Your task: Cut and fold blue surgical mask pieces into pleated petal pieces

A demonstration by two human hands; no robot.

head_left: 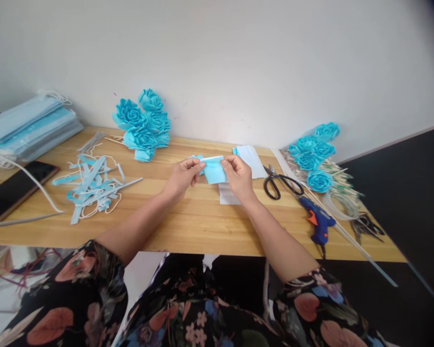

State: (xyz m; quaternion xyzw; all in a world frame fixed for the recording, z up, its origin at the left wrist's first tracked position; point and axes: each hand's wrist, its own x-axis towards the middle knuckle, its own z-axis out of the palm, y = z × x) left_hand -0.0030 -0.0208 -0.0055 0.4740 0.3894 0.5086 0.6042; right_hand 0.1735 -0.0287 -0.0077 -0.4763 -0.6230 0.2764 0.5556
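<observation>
At the far left of the desk (198,226), a stack of face masks (32,125) lies beside a dark phone (12,193), pushed outward, probably to leave the middle free for handwork. Next comes a loose heap of blue strips (94,185) tangled with white ear loops, likely gathered there as offcuts. Behind it, blue flowers (144,125) are bunched at the back edge, presumably out of elbow reach so their petals stay uncrushed. At the centre, the left hand (183,177) is pinched, thumb uppermost and fingers curled beneath, on one end of a folded blue piece (214,172); the right hand (239,174) mirrors it on the other end, which seems to keep the top fold straight. Both forearms angle inward, holding the piece just above the desk. Farther right, pale sheets (252,160), scissors (291,184) and a blue glue gun (322,226) sit near the right arm, apparently for easy reach, with more blue flowers (313,153) behind.
</observation>
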